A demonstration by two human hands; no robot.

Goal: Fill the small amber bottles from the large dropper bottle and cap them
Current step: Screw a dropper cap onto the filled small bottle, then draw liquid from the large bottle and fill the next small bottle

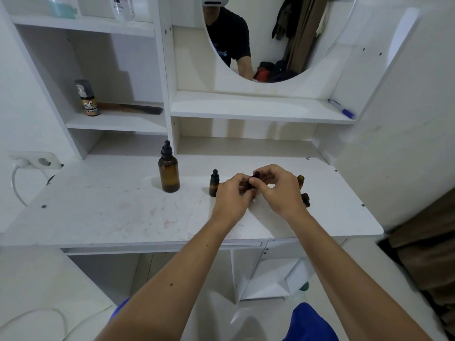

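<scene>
Left hand (232,190): over the middle of the counter (103,212), fingers curled round a small amber bottle (250,186), which is lifted just off the surface.
Right hand (279,185): right up against the left one, thumb and fingertips pinching the black dropper cap (256,174) on top of that same bottle.
Bottle in hand: mostly hidden between the two fists; whether the cap is fully seated, I cannot tell.
Large dropper bottle (169,171): upright, black dropper top on, well left of the hands and toward the counter's back edge.
Capped small bottle (214,184): standing upright just beside the left hand, between it and the large one.
Open small bottle (300,180): peeking out behind the right hand, uncapped mouth showing, toward the counter's right edge.
Loose dark cap (305,198): lying on the counter just in front of that open bottle, partly covered by the right wrist.
Shelf left: a spray can (87,98) beside a dark comb (138,109).
Shelf right: a blue marker (341,109) at its far end.
Above: an oval mirror (275,33).
</scene>
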